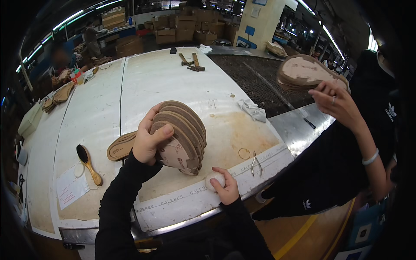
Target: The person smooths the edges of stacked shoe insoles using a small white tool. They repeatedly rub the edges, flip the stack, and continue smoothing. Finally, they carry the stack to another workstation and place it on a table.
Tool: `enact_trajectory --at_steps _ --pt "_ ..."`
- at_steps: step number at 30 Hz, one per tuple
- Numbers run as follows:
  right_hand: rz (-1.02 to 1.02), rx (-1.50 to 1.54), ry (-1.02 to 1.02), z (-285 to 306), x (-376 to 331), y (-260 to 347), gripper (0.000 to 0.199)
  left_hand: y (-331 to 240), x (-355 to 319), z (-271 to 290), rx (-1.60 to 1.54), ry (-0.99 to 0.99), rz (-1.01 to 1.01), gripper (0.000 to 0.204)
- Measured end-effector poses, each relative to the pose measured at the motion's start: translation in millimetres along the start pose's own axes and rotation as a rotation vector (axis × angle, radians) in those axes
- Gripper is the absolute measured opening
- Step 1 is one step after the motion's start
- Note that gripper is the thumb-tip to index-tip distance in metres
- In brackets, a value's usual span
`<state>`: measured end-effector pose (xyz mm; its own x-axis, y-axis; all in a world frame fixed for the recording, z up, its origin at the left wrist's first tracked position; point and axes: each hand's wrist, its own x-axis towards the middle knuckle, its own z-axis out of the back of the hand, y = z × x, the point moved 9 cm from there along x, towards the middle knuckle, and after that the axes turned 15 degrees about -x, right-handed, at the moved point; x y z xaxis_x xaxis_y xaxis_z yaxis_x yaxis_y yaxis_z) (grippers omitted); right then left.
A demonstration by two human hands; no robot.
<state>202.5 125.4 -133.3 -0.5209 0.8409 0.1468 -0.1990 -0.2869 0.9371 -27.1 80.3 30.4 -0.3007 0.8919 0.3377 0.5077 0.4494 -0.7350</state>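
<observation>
Up above the white worktop, the left hand grips a fanned stack of tan insoles, thumb pressed across their printed faces. Lower, near the worktop's front edge, the right hand closes around a small pale round lump. One loose insole lies behind the left hand, a wooden brush further left. Opposite, a co-worker's hand holds another stack.
</observation>
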Motion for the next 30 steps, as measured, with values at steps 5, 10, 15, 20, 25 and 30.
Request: enact_trajectory --at_steps 5,10,15,20,25,30 --pt "0.066 -0.034 -0.088 3.6 0.6 8.6 0.039 -2.3 -1.1 -5.1 -0.03 -0.012 0.027 0.071" --pt "0.137 -0.554 -0.23 24.3 -7.6 27.7 0.042 -7.6 -7.7 -10.0 0.033 -0.014 0.001 0.072" --pt "0.183 -0.85 -0.304 45.5 -6.3 38.2 0.076 -20.9 -15.9 -16.8 -0.015 -0.001 -0.038 0.076" --pt "0.524 -0.484 -0.194 19.4 -22.3 95.8 0.131 -26.3 -40.3 15.4 -0.293 -0.066 -0.029 0.067" --pt "0.523 -0.411 -0.132 1.0 -22.3 92.4 0.116 -20.2 -65.5 28.3 -0.486 -0.007 -0.007 0.056" --pt "0.547 -0.434 -0.066 -15.5 -23.3 92.1 0.091 3.3 -104.0 105.5 -0.481 -0.191 -0.031 0.059"
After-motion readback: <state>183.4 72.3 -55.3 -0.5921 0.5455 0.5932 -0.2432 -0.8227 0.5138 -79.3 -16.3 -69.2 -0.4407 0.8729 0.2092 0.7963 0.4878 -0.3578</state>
